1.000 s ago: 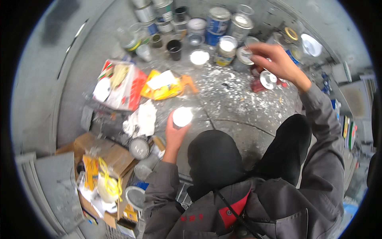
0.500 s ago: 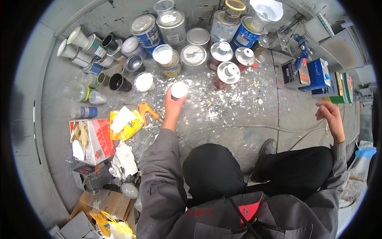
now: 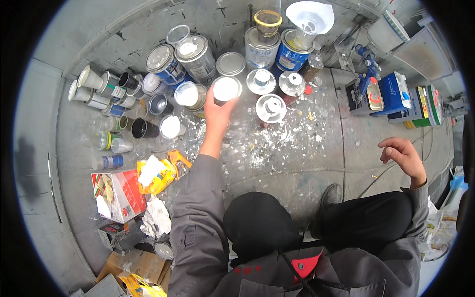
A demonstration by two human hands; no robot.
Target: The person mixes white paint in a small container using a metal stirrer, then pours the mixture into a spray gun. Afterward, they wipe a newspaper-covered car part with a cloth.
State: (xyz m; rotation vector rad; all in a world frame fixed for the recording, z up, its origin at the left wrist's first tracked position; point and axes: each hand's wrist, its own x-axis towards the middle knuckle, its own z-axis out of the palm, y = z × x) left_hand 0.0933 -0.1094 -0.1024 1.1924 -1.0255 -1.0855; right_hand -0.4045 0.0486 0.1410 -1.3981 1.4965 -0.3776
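Note:
My left hand (image 3: 218, 110) is closed round a small cup (image 3: 226, 89) of white paint, its fingers along the left and near sides. The cup is over the lid of a grey tin, most of which it hides; whether it touches the lid I cannot tell. To its left a clear cup with white contents (image 3: 187, 94) sits on another tin. Close on the right are silver-topped cans (image 3: 271, 108) with spouts. Out to the right, my right hand (image 3: 403, 157) hangs over the floor, fingers loosely bent and apart, nothing in them.
Paint tins (image 3: 192, 57) line the back wall, one carrying a white funnel (image 3: 310, 19). Several cups (image 3: 145, 128) stand at left, above a red-and-white box (image 3: 118, 195) and a yellow bag (image 3: 158, 173). Rectangular cans (image 3: 394, 94) and a blue spray gun (image 3: 367, 74) are at right.
My left hand has moved away from me with the cup, from above the bare floor to over the grey tin's lid. The right hand stays out at the right. The view has shifted slightly.

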